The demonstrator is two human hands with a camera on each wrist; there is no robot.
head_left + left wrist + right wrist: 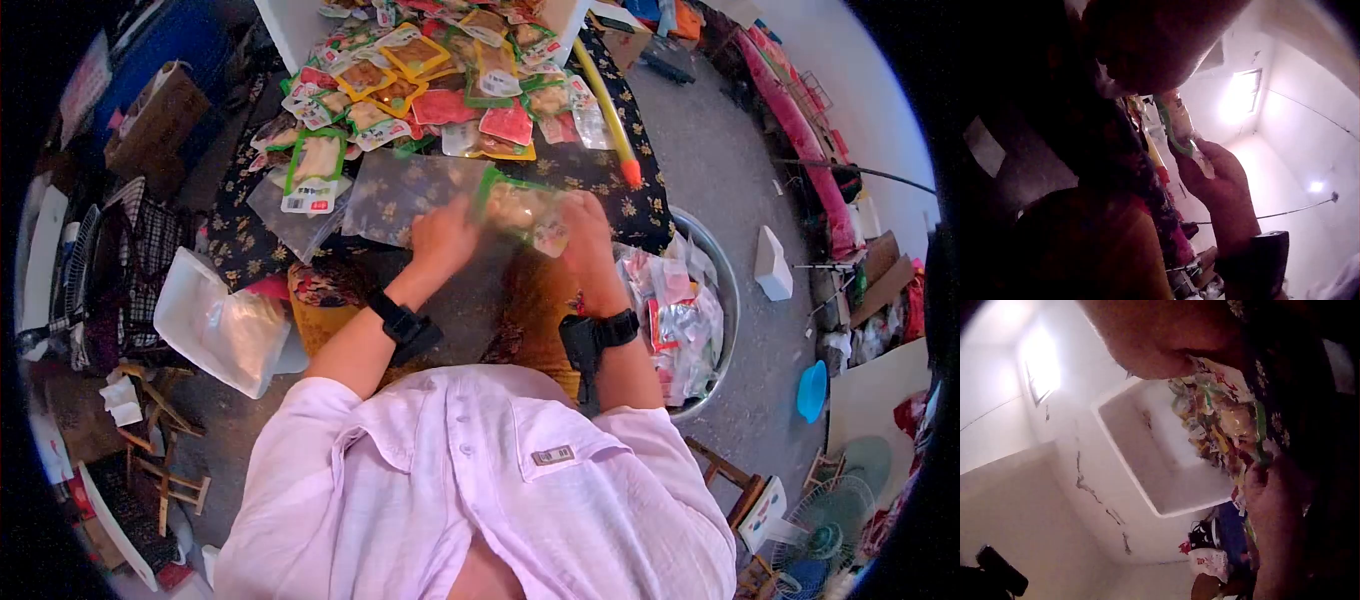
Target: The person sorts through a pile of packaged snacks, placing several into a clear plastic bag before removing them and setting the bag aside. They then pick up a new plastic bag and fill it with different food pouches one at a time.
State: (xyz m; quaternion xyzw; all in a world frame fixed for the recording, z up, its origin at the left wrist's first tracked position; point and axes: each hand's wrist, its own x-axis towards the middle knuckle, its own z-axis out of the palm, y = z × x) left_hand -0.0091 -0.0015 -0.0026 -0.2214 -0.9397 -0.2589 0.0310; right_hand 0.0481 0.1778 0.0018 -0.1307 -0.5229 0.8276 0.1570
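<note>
In the head view a clear food packet (515, 212) with a green edge, pale pieces inside, is held up between both hands, slightly blurred. My right hand (590, 235) grips its right end; the left wrist view also shows that hand (1219, 172) pinching the packet (1175, 122). My left hand (445, 235) has its curled fingers at the packet's green left edge, which meets these fingertips in the right wrist view. Under and beside the left hand a clear plastic bag (385, 195) lies flat on the dark flowered cloth (235, 225).
A heap of food packets (430, 80) spills from a white box (290, 30) at the back. One green-edged packet (315, 165) lies at the left. A yellow tube (605, 95) lies right. A metal basin (730, 310) with wrappers stands lower right, a white tub (190, 310) lower left.
</note>
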